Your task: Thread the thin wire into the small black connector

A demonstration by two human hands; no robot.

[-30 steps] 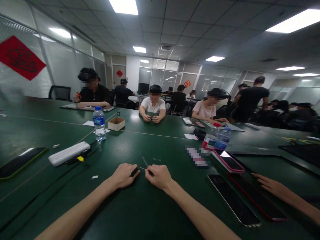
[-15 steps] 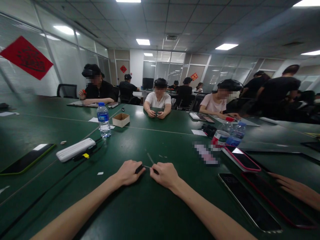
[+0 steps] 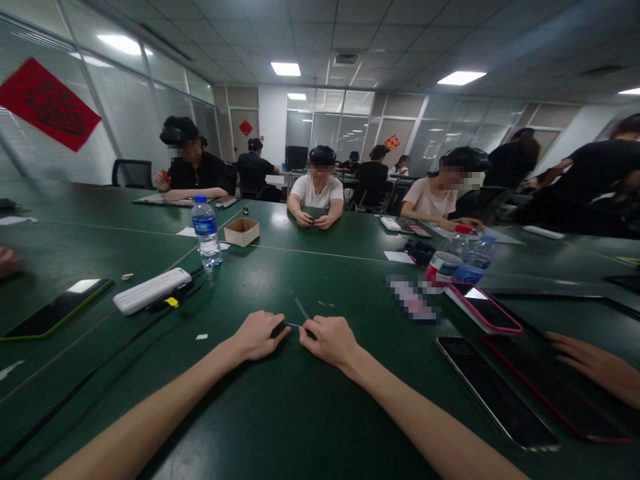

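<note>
Just above the green table (image 3: 240, 413), my left hand (image 3: 257, 335) is closed on a small black piece (image 3: 278, 329), held between thumb and fingers. Close beside it, my right hand (image 3: 330, 341) pinches another small black piece (image 3: 310, 333), mostly hidden by the fingers. A thin pale line (image 3: 294, 325) spans the short gap between the two hands; whether it joins the black pieces, I cannot tell. Beyond my right fingers a narrow translucent strip (image 3: 301, 308) slants away, either on the table or held.
To the left are a white power bank (image 3: 153, 291) with a black cable, a green-edged phone (image 3: 57, 310), a water bottle (image 3: 205, 232) and an open box (image 3: 242, 233). Several phones, including a black one (image 3: 495, 393), lie right, near another person's hand (image 3: 595, 363). Co-workers sit opposite.
My hands keep the same grip and nearly the same place. The view has tilted slightly downward, and another person's hand has appeared at the left edge.
</note>
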